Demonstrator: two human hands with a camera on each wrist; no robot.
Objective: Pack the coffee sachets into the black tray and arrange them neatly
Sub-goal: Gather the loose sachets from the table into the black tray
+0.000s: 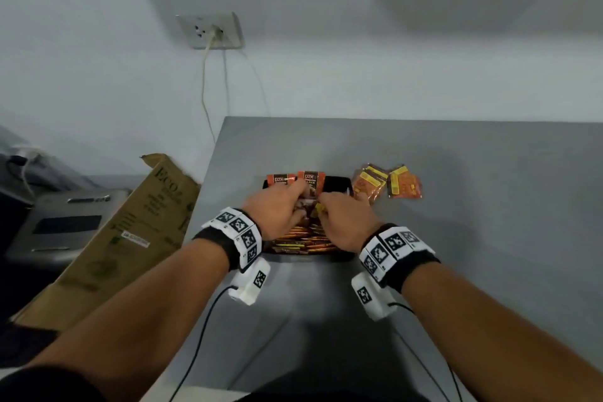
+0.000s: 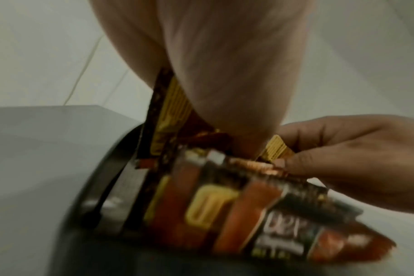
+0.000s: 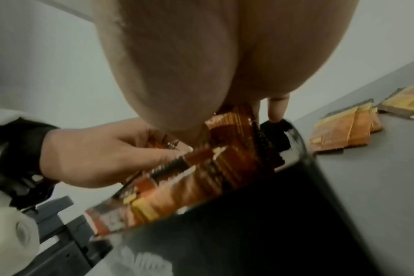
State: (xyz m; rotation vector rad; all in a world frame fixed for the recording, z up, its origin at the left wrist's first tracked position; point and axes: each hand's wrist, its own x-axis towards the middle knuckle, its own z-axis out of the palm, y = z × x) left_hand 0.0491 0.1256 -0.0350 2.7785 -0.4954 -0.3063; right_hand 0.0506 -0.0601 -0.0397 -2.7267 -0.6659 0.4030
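We see the black tray point(image 1: 339, 184) near the middle of the grey worktop point(image 1: 456, 271), its long axis running away from us. It is a smooth, glossy plastic container with rounded corners. Inside it, the packed sachets point(image 1: 303, 238) stand on edge in a tight row, their flat faces toward us and the far wall, their crimped, serrated top edges upward. The sachets are flat rectangular foil packets, orange and dark brown with yellow panels.

Two upright sachets point(image 1: 310, 181) at the far end rise above the row, printed faces toward us.

The left hand point(image 1: 280, 209) is over the row with curled fingers point(image 3: 154, 155) pinching sachet tops. The right hand point(image 1: 346, 215) is likewise curled, its thumb and fingers point(image 2: 303, 164) pinching a yellow-striped sachet edge point(image 2: 275, 149) at the middle of the tray.

The loose sachets point(image 1: 386, 184) lie flat in an overlapping pile on the worktop, just right of the tray's far end.

A brown cardboard box point(image 1: 130, 232) leans beside the worktop's left edge.
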